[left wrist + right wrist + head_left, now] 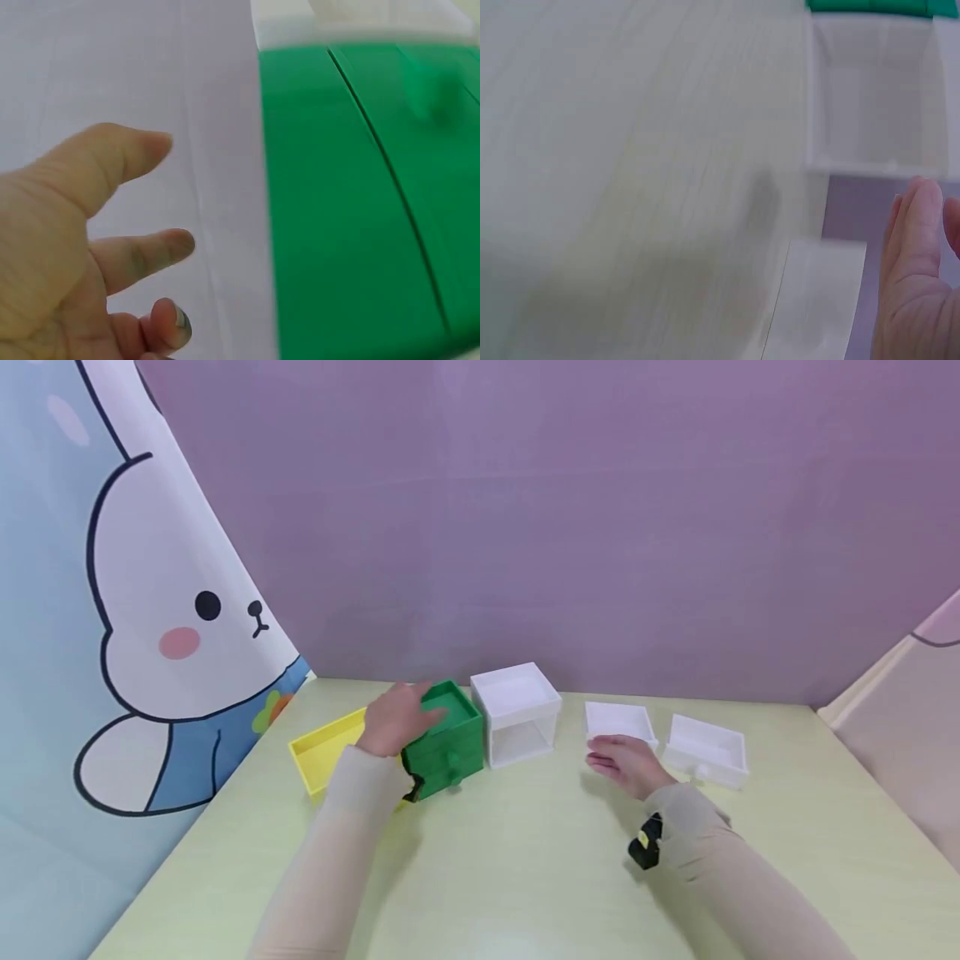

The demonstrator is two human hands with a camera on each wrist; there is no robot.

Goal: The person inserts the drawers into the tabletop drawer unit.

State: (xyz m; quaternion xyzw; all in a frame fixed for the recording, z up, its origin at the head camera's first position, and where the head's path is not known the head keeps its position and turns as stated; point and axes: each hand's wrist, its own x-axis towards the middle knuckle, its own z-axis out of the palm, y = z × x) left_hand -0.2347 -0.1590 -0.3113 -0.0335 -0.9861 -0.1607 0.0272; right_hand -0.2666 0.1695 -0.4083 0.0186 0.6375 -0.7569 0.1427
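In the head view my left hand [397,720] is over the right end of a yellow tray [328,750], beside a green box [448,747] with a knob on its front. The left wrist view shows its thumb and fingers spread apart, nothing between them, with a gap to the green box [337,202]. My right hand [628,765] hovers by the near edge of a white drawer [618,720]; in the right wrist view its visible fingers [917,232] are straight and hold nothing. To its right lies a second white drawer [705,750] with a small knob.
Between the hands stands a white box [519,718] with an open front, close against the green box. A purple cloth [525,527] hangs behind the pale table [517,868], and a rabbit-print cloth [150,568] hangs at the left.
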